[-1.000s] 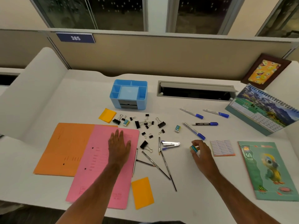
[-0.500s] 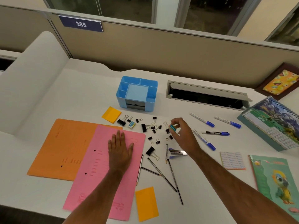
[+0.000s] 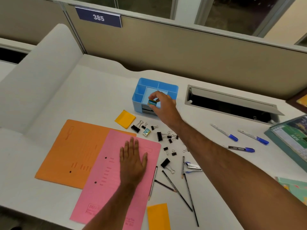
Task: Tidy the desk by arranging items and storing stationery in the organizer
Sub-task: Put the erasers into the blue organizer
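My right hand pinches a small eraser in a blue and yellow wrapper, held just above the middle compartment of the blue desk organizer. My left hand rests flat, fingers straight, on the pink folder, which overlaps an orange folder. A second eraser lies on the desk among several black binder clips. Several pencils and a stapler lie to the right of the pink folder.
Three blue-capped markers lie under and beyond my right forearm. Two yellow sticky pads sit on the desk. A cable slot opens at the back right. A desk calendar and a green notebook are at the right edge.
My right hand has carried the eraser from the desk's middle right up to the organizer, passing over the clips. My left hand has stayed flat on the pink folder.
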A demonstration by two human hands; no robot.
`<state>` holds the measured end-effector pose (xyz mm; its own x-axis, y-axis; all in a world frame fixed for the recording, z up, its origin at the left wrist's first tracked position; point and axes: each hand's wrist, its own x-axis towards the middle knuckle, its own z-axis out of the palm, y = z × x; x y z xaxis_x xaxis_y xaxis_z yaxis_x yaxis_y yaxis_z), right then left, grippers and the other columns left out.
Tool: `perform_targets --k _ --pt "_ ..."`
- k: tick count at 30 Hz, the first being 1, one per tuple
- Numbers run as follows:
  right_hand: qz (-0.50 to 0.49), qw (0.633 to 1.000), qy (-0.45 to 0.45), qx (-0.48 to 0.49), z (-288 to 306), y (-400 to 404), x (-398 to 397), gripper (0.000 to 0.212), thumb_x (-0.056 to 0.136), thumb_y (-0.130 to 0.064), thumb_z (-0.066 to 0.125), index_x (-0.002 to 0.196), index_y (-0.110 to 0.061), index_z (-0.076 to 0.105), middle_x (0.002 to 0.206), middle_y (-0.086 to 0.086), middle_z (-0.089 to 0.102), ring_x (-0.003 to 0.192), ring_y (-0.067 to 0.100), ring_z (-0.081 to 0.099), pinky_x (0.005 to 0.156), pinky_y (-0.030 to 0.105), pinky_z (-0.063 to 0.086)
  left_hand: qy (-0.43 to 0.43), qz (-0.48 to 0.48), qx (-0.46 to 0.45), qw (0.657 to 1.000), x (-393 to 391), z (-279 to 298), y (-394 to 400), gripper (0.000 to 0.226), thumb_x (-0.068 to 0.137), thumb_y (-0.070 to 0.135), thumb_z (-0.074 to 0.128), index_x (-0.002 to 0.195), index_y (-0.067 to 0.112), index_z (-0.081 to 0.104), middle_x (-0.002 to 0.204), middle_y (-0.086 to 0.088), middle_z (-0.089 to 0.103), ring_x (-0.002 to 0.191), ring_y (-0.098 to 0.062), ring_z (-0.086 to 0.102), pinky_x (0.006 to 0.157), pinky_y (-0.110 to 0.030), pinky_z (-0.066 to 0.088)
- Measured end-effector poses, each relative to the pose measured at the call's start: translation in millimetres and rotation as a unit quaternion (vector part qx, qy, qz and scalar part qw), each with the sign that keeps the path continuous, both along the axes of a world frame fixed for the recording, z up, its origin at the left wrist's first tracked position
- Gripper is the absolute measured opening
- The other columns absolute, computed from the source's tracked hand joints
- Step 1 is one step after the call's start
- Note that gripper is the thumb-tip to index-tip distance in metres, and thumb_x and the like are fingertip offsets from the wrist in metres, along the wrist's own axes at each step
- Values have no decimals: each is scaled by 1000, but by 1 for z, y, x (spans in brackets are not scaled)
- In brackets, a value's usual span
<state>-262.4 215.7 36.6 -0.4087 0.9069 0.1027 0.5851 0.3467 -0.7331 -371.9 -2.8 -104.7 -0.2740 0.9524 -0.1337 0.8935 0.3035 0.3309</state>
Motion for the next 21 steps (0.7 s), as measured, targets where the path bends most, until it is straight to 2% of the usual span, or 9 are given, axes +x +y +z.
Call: perform_targets --k 4,10,18,21 --pt "28 999 -37 -10 0 18 -35 30 90 -13 74 110 -32 62 111 -20 63 111 13 54 88 36 25 -1 4 -11 1000 0 1 1 76 106 56 25 164 19 -8 173 -2 -13 159 -19 -12 129 -45 0" --pt "27 998 -55 7 -4 36 -68 29 90 -12 73 113 -27 62 115 -11 66 115 14 55 90 34 25 -7 10 -10 1000 0 1 0 76 106 56 23 164 19 -9 172 -1 -13 159 -18 -13 128 -41 -2" --pt "30 998 -49 5 -15 42 -71 30 92 -10 70 117 -24 62 118 -7 64 113 13 54 93 34 30 -12 11 -17 1000 -1 1 0 76 106 58 22 164 20 -11 172 -1 -16 158 -17 -16 130 -44 -1" --pt "35 999 8 12 -18 32 -60 22 93 -13 69 113 -19 62 112 -4 60 105 9 51 89 21 41 -12 11 -19 1000 0 2 0 76 106 58 22 164 21 -11 172 0 -17 158 -17 -16 130 -45 -1"
